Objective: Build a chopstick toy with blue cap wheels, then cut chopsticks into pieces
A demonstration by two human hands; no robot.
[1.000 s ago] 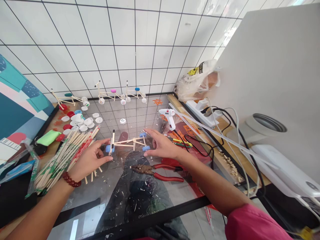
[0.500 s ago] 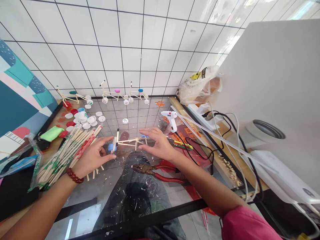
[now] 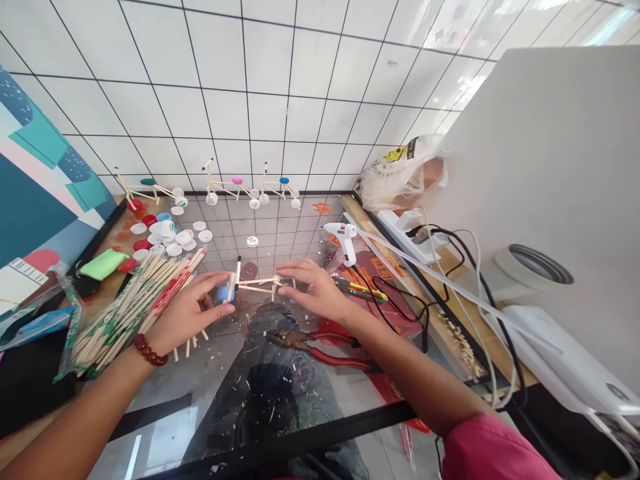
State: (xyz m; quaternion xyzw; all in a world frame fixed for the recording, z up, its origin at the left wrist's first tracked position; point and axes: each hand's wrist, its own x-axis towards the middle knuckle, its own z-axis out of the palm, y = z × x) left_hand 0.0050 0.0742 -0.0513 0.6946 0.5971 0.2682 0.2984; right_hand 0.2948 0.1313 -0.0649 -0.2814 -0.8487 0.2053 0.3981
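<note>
1. fingers of left hand (image 3: 187,310): parted from the thumb, set about the front end of the model (image 3: 255,283); apparently in contact, but cannot tell how firmly.
2. fingers of right hand (image 3: 320,297): held a moderate gap from the thumb, about the joint toward the rear of the model; cannot tell whether gripping or only steadying.
3. location of model: between both hands, low over the near part of the table (image 3: 225,233); cannot tell whether resting on it.
4. done, by appearance: long sticks joined into a frame; black-tipped bar (image 3: 239,263) fitted at front; blue front wheel (image 3: 223,293) present beside left fingers.
5. not verifiable: rear end, mostly covered by right hand, with just a sliver of blue rear wheel (image 3: 293,300) showing.
6. for reference, along the wall: green-seated model (image 3: 148,181), pink-seated model (image 3: 237,181), blue-seated model (image 3: 285,181), all apparently complete.
7. left, judging by these: a coloured seat, none visible on the handled model. judge as late in assembly.
8. nearby: caps (image 3: 174,249) and loose sticks (image 3: 130,313) to the left; pliers (image 3: 297,340) in front; glue gun (image 3: 347,241) beyond right hand.
</note>
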